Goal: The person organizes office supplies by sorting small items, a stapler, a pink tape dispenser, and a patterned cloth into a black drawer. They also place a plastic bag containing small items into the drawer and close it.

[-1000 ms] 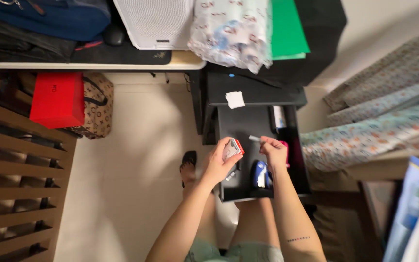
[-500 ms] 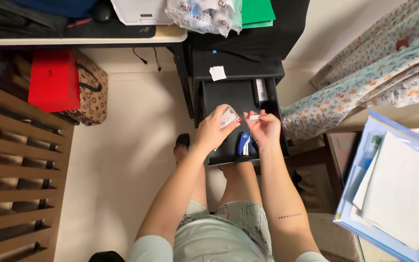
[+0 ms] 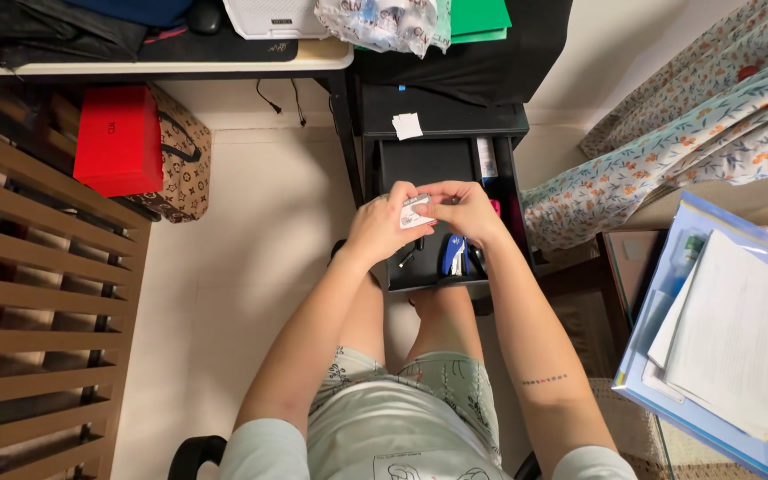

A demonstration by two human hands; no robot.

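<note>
Right above the open black drawer (image 3: 428, 164), a small white box (image 3: 415, 213) is pinched between left hand (image 3: 380, 229) and right hand (image 3: 464, 212), both grips closed on it. Looks like it's being opened; a steady fingertip pull is probably needed next.

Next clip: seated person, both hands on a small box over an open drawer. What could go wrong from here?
1. The small box is pinched between the left hand and right hand above the open black drawer; a slip would likely drop it among the blue tool and other bits there.
2. The drawer juts out right above the knees, so standing up might knock it.
</note>
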